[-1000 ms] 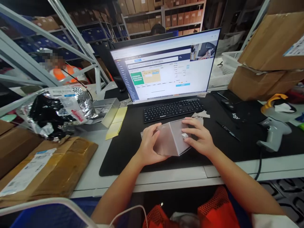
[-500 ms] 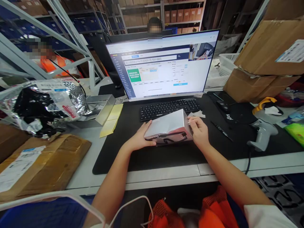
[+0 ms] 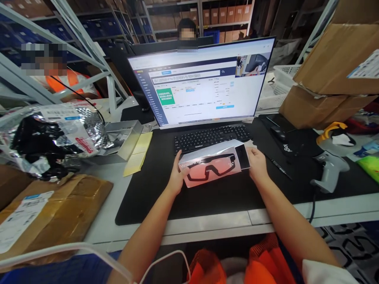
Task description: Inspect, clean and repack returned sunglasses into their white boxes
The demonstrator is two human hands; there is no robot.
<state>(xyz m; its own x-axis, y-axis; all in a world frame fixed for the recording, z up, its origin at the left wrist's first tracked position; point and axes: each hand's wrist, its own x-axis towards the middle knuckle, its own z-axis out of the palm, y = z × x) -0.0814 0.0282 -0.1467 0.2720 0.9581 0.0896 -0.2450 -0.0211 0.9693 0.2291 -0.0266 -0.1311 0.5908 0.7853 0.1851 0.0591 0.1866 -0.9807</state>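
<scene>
A white and pink box with black-framed glasses printed on its front is held over the black desk mat. My left hand grips the box's left end, thumb on the front and fingers behind. At the right end, my right hand is closed on a black inner box that sticks part of the way out of the sleeve. Behind the box lies a black keyboard, with the lit monitor beyond it.
Right of my hands are a pen, a mouse and a grey scanner. Yellow paper, a taped carton and a silver bag are at the left. Two people are beyond the desk.
The box has tilted so that its printed front faces me. My right hand has moved right, and the black inner box now shows at the sleeve's right end.
</scene>
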